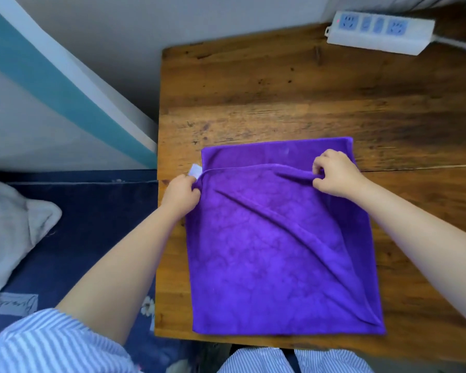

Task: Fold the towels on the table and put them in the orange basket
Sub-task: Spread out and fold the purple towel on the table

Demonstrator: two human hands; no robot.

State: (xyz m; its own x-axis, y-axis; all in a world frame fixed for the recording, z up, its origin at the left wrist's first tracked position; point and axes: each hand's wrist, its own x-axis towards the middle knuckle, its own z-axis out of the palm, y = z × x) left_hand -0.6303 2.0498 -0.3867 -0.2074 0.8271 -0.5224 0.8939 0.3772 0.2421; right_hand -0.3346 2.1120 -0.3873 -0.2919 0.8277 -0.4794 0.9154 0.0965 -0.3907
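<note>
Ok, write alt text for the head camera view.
Both hands, left hand and right hand, pinch the folded-over edge of a purple towel on a wooden table. A white power strip lies at the far right corner.

A worn wooden table (293, 98) fills the centre and right. At 1 o'clock a white power strip (378, 32) lies on it. At 10 o'clock runs a white wall with a teal stripe (51, 84); at 8 o'clock, dark blue bedding (97, 224) and a grey pillow (8, 230).

The person wore a short-sleeved top (38, 343) with thin blue and white stripes. The same striped cloth (280, 360) showed at the near edge of the desk. Both forearms were bare.
</note>
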